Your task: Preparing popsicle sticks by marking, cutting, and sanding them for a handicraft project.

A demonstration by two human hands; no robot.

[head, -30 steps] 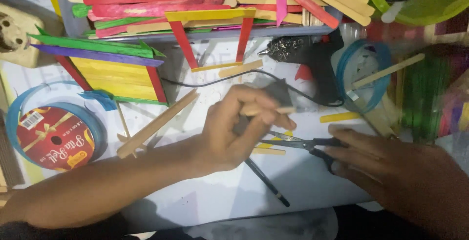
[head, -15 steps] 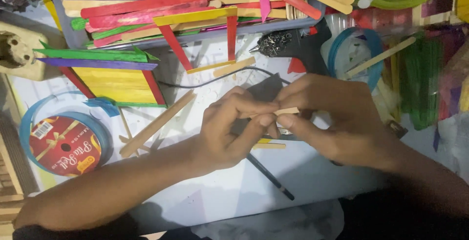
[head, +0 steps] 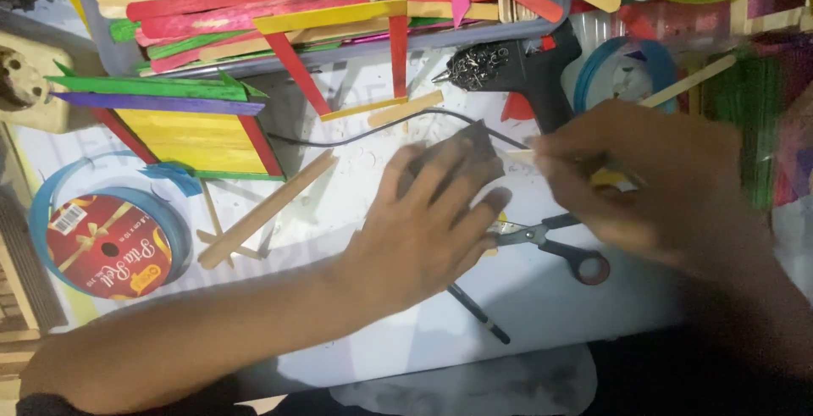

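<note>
A black glue gun (head: pixel 525 73) lies on the white table (head: pixel 356 204). Left of it sits a tray of coloured sticks (head: pixel 254 18); farther left, a yellow panel (head: pixel 190 141). Below-left, a ribbon spool (head: pixel 106 246). Scissors (head: pixel 550 242) lie below it.

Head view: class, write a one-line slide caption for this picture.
Left hand presses a dark sheet flat while right hand holds a small stick, scissors and glue gun nearby.

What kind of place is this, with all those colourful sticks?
Probably a home craft table: a tray of painted flat wooden sticks, a black glue gun, small black-handled scissors and a blue ribbon reel.
</note>
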